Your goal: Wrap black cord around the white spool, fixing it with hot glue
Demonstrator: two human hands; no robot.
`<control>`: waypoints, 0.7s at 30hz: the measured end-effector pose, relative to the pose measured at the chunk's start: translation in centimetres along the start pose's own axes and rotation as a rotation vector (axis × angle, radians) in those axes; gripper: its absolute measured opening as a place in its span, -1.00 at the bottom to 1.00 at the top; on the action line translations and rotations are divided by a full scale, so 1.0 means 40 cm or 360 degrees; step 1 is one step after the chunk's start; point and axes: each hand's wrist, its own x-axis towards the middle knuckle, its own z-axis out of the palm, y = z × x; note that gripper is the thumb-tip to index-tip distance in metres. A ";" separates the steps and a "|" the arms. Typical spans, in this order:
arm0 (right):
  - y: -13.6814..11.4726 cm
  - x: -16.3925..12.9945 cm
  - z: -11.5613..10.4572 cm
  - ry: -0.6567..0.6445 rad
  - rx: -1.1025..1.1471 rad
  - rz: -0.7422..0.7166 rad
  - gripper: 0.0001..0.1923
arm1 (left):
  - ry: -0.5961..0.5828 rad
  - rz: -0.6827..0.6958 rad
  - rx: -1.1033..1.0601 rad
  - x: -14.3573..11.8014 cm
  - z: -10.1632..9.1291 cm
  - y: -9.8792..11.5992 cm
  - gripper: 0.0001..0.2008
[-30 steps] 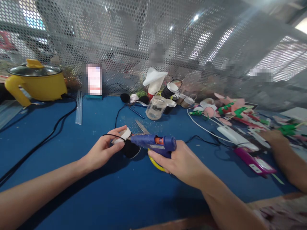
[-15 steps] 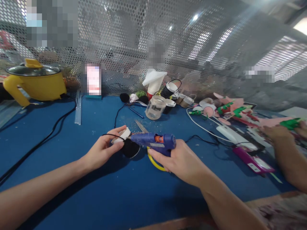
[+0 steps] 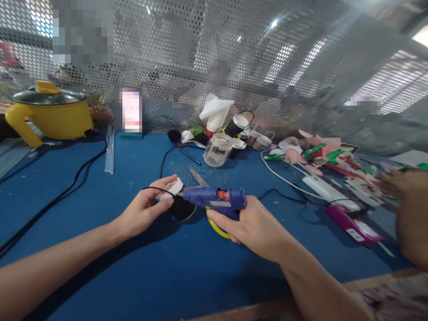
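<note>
My left hand (image 3: 145, 209) grips a small white cup (image 3: 172, 189) tilted on its side, with black cord (image 3: 183, 208) wound around its body. A loose strand of the cord runs over my fingers. My right hand (image 3: 254, 223) is wrapped around a blue hot glue gun (image 3: 214, 198), its nozzle pointing left at the cord beside the cup's white rim; I cannot tell if it touches. Under the glue gun lie scissors with yellow handles (image 3: 219, 229), their blades partly hidden. Black cord also runs from a dark ball (image 3: 174, 136) toward the cup.
A clear jar (image 3: 218, 151), a pen (image 3: 190, 157) and cord-wrapped cups (image 3: 238, 125) stand or lie behind. A yellow pot (image 3: 56, 118), glue sticks (image 3: 109, 151) and a phone (image 3: 132, 111) are left. A purple power strip (image 3: 352, 227), craft pieces (image 3: 321, 151) and another person's arm (image 3: 413, 214) are right.
My hands, the cup and the glue gun stay almost in place. At the right, the other person's hand has shifted rightward with the pink and green piece.
</note>
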 end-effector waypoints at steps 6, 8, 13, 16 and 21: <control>0.001 0.003 -0.003 0.0048 -0.0045 0.0042 -0.70 | -0.0012 -0.0015 0.0005 0.001 -0.002 -0.001 -0.78; 0.000 0.004 -0.005 0.0064 -0.0068 0.0049 -0.69 | -0.0004 -0.0019 0.0003 0.001 -0.003 -0.002 -0.79; -0.003 0.004 -0.003 -0.0014 0.0010 0.0072 -0.71 | -0.0028 -0.0021 -0.0003 0.001 -0.001 0.000 -0.79; -0.001 0.003 -0.004 0.0043 -0.0026 0.0079 -0.70 | -0.0015 -0.0032 0.0009 0.001 -0.001 0.002 -0.78; -0.001 0.002 -0.005 0.0028 -0.0033 0.0025 -0.69 | -0.0017 -0.0018 0.0004 0.001 -0.003 0.000 -0.78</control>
